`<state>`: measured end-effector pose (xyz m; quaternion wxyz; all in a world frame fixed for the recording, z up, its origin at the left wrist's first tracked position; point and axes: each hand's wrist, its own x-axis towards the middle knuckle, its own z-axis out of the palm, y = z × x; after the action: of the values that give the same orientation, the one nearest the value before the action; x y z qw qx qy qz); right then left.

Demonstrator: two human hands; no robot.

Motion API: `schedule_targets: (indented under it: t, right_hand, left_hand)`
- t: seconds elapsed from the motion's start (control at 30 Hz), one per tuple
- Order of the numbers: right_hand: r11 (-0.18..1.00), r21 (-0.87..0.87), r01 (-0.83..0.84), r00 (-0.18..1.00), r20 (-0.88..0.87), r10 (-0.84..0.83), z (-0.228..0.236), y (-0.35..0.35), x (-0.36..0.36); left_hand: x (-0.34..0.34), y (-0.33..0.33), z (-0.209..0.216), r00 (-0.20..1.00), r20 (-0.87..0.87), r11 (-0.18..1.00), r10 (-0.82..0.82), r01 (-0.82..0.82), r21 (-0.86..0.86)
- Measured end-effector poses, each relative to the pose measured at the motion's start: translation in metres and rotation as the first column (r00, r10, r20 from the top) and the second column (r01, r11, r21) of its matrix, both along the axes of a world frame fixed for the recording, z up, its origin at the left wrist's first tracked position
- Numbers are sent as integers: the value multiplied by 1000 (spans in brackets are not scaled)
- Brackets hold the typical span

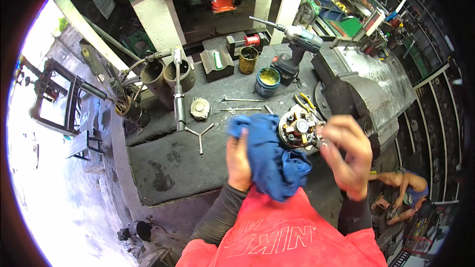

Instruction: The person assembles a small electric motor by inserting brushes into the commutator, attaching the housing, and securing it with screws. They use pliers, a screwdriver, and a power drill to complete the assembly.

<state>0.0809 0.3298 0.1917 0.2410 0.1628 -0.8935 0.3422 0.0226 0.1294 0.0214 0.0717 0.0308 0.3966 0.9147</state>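
Observation:
A crumpled blue cloth (269, 155) hangs in front of my chest, and my left hand (239, 160) is closed on its left side. My right hand (350, 155) is slightly blurred, its fingers curved and apart from the thumb, with nothing seen in it. It hovers at the right edge of a round motor part (301, 126) with exposed brushes and a pale centre hub. The cloth partly covers that part's left side. Just behind it lie yellow-handled pliers (304, 103). Thin metal rods (242, 100) lie on the bench beyond the cloth.
On the dark workbench (173, 173) are a three-armed wrench (200, 136), a round metal cover (200, 109), a grease tub (267, 81), a cordless impact wrench (297, 44) and a rusty can (248, 60). A large vise (351, 99) stands at right. Another person (410, 190) crouches at lower right.

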Motion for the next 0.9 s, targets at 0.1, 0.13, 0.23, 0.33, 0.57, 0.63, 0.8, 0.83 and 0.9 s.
schedule_targets:
  t: [0.1,0.13,0.23,0.33,0.57,0.63,0.8,0.83,0.9]
  right_hand:
    - [987,152,62,992,101,-77,-22,4,-29]
    - [986,159,38,990,130,-59,-29,7,-33]
    - [964,245,102,982,130,-137,-41,19,-36]
    - [976,208,67,992,94,-88,-41,18,-36]
    - [979,194,69,997,19,-74,-36,11,-41]
    - [961,255,107,991,45,-123,-37,15,-38]
    - [953,172,251,967,-13,-253,-32,2,-28]
    - [979,147,144,989,-8,-145,-37,-9,-25]
    - [997,80,0,1000,30,-2,-52,-39,-19]
  left_hand:
    - [5,-27,-23,951,284,940,-122,18,341]
    - [16,-39,-27,973,223,964,-62,0,267]
    - [37,-78,-33,997,63,975,-33,18,223]
    - [46,-111,-37,995,24,980,97,-99,172]
    - [61,-218,-20,836,-6,834,549,-548,-63]
    - [69,-236,-19,759,6,751,651,-643,-146]
    - [98,-212,-47,695,86,686,713,-669,-286]
    - [105,-210,-51,686,89,676,722,-672,-302]
    - [118,-213,-55,665,88,653,742,-687,-319]
